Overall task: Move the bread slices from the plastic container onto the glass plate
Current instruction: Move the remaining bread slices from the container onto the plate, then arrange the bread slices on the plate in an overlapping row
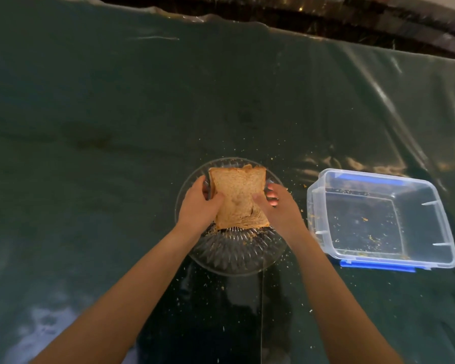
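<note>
A stack of brown bread slices (pixel 237 193) sits over the clear ribbed glass plate (pixel 231 250) at the middle of the table. My left hand (pixel 199 203) grips the stack's left side and my right hand (pixel 276 203) grips its right side, thumbs on top. The stack is tilted, its near edge close to the plate; how many slices it holds is hidden. The clear plastic container (pixel 431 219) with blue clips stands to the right of the plate, holding only crumbs.
A dark green glossy sheet (pixel 116 114) covers the table, with crumbs scattered around the plate and container. The table's far edge runs along the top right, with a dark patterned surface (pixel 378 19) beyond it.
</note>
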